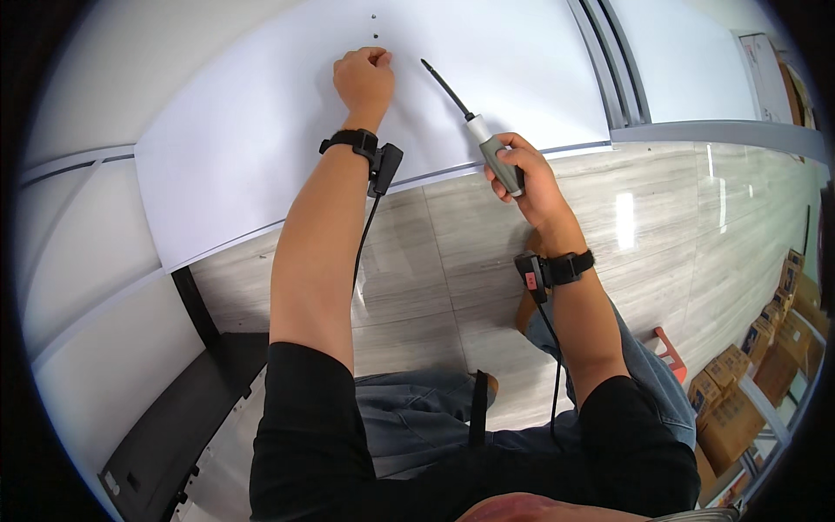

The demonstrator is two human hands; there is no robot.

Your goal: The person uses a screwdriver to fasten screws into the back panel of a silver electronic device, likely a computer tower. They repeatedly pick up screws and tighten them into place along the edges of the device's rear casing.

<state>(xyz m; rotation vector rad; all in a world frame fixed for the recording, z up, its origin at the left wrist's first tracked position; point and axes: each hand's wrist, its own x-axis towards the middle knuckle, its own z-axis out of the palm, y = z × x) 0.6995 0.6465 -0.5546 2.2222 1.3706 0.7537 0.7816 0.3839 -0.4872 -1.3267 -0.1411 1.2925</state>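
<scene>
My right hand is wrapped round the grey and white handle of a screwdriver. Its dark shaft points up and to the left, with the tip apart from the white tabletop. Over the white surface, my left hand is closed, thumb and fingertips pressed together. Whatever those fingers may hold is too small or hidden to make out. Just beyond them, two small dark dots, which look like screws or small holes, lie in a line on the surface.
Grey metal rails edge the white surface at the right. A black panel lies low on the left. Stacked cardboard boxes and a red stool stand at the lower right on the tiled floor. Cables run from both wrist straps.
</scene>
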